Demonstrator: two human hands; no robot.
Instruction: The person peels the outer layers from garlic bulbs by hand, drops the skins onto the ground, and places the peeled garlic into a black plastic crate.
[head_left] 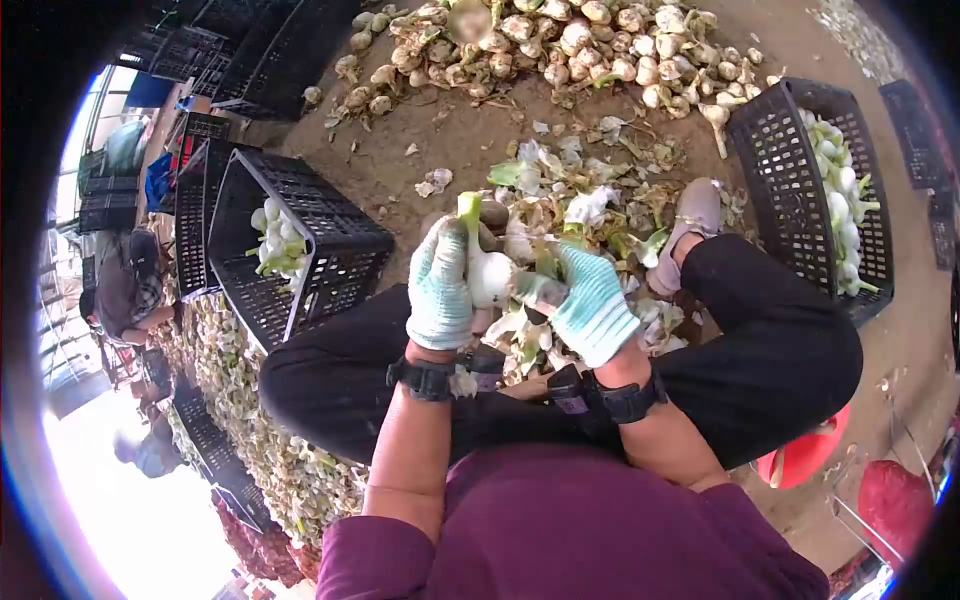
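1. Left hand (440, 285), in a pale green and white glove, is closed around a garlic bulb (490, 278), its green stem (469, 207) pointing to the far side
2. Right hand (596, 308), gloved alike, has its fingers bent in at the right side of the bulb; whether it grips a tool too, I cannot tell
3. The bulb sits between the two hands, above the loose peelings (590, 208) on the ground
4. A black crate (345, 225) lies tipped to the left, white bulbs (278, 238) inside
5. Another black crate (785, 150) stands right, holding more trimmed bulbs (842, 200)
6. Far off, a heap of untrimmed garlic (575, 40) spreads over the brown floor (400, 165)
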